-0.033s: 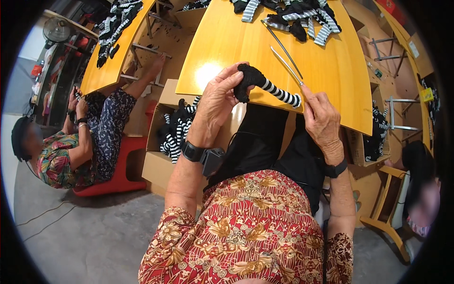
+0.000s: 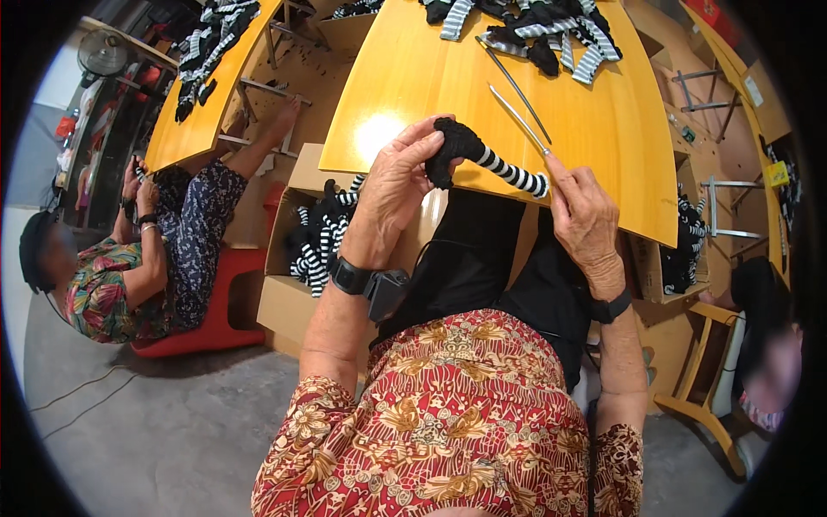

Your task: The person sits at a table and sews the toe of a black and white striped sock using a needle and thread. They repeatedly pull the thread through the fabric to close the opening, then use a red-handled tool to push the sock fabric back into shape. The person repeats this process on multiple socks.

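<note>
My left hand point(image 2: 405, 164) pinches the bunched black end of a knitted sock point(image 2: 508, 172) between thumb and fingers, just over the table's near edge. From there the sock's narrow tube, striped black and white, slants down to the right and ends in a pale rim beside my right hand point(image 2: 587, 207). That hand is closed on a slim metal rod point(image 2: 519, 119), which points away over the tabletop; its grip end is hidden in my palm. Close beside the rod, a second, darker rod point(image 2: 514, 82) lies on the table.
The yellow table point(image 2: 396, 77) bears a heap of grey-striped and black knitted pieces point(image 2: 543, 39) at its far side. Cardboard boxes with striped knits stand at left point(image 2: 289, 306) and right point(image 2: 655, 267). Far left, a person point(image 2: 129, 276) sits on a red chair point(image 2: 233, 293) at another table.
My right hand and the metal rod have shifted very slightly to the left. The left hand and the sock stay nearly where they were.
</note>
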The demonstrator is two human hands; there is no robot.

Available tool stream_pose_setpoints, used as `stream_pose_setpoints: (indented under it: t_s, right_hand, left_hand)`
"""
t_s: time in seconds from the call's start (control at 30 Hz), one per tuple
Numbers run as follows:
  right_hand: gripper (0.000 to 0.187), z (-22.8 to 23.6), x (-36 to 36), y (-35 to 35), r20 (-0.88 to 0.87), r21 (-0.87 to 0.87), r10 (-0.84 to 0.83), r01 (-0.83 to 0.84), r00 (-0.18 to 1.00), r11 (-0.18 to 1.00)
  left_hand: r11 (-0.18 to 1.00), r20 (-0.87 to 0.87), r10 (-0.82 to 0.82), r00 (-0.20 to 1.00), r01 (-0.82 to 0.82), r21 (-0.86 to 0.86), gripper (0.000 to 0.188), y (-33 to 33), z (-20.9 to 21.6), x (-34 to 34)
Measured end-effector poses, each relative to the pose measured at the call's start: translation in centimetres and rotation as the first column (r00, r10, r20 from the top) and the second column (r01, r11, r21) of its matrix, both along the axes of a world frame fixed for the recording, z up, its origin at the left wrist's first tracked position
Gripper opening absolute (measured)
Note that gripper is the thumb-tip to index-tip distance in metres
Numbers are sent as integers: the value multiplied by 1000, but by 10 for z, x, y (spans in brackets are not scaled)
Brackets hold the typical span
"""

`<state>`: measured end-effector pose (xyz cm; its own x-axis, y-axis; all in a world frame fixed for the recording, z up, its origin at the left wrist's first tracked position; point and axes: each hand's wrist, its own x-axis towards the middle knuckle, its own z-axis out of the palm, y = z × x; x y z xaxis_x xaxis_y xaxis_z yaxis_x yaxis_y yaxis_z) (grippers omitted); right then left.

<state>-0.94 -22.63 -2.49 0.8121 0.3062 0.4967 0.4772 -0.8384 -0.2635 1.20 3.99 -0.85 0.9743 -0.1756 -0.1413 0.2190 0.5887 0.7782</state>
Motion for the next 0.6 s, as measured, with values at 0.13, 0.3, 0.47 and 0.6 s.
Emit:
stream_pose_setpoints:
  t_s: [0.13, 0.3, 0.47, 0.6]
  right_hand:
    - [44, 1, 8, 11, 76, -100, 56, -48, 996, 994]
    - [32, 11, 17, 21, 124, 155, 176, -194, 977, 969]
    - [22, 46, -2, 46, -503, 755, 440, 130, 744, 643]
    - [11, 31, -6, 39, -459, 882, 562, 274, 688, 384]
  left_hand:
    - [1000, -11, 12, 1000, -11, 12, 33, 1, -5, -3]
    - [998, 23, -47, 999, 46, 50, 33, -3, -1, -8]
    - [982, 157, -139, 978, 115, 150, 34, -26, 11, -22]
    - [991, 180, -32, 983, 9, 130, 46, -31, 6, -20]
